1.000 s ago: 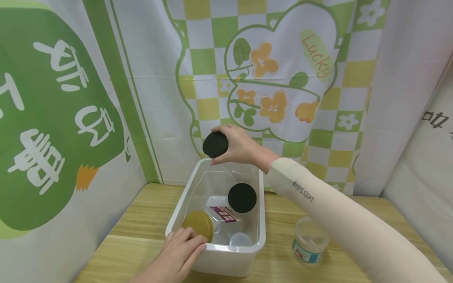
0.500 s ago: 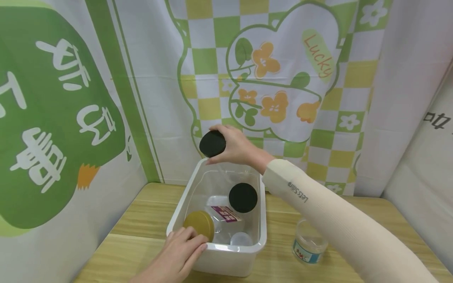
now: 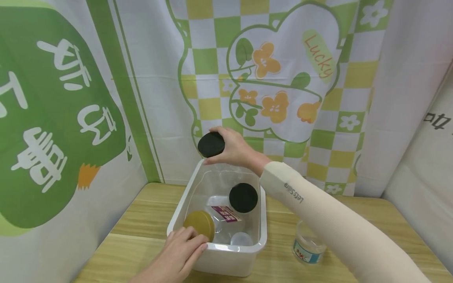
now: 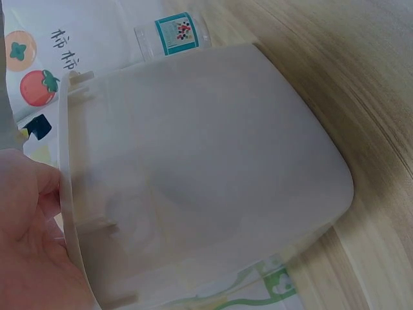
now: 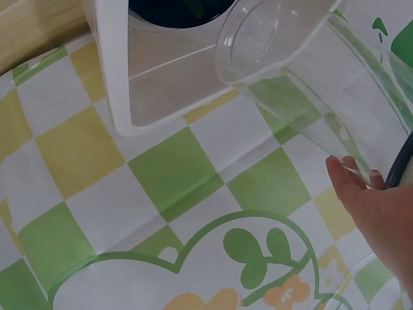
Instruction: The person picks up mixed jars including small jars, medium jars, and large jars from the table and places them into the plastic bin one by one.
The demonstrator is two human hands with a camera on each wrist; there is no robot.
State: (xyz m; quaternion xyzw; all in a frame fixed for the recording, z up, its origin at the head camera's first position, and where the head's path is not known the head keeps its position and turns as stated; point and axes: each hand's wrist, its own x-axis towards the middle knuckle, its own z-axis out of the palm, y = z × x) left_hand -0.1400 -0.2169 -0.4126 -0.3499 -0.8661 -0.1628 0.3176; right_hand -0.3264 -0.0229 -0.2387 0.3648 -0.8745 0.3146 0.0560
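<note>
My right hand [image 3: 233, 149] grips a clear plastic jar [image 5: 290, 97] by its black-lidded [image 3: 211, 144] end, above the far end of a white plastic bin [image 3: 263, 220]. In the right wrist view the jar slants, its clear base overlapping the bin's rim. At the bin's near left corner, my left hand [image 3: 177, 251] holds the rim, fingers bent over it. Inside the bin lie a jar with a black lid [image 3: 243, 197], a yellow lid [image 3: 201, 226] close to my left fingers, a purple label [image 3: 225, 213] on clear plastic, and a small translucent round piece [image 3: 242, 239].
A clear jar with a blue label [image 3: 308, 245] stands on the wooden table [image 3: 141, 220] right of the bin, partly behind my right sleeve. Printed fabric [image 3: 148, 102] hangs close behind the bin and along both sides.
My right hand has drifted slightly left with the jar, over the bin's far left corner. My left hand stays on the rim.
</note>
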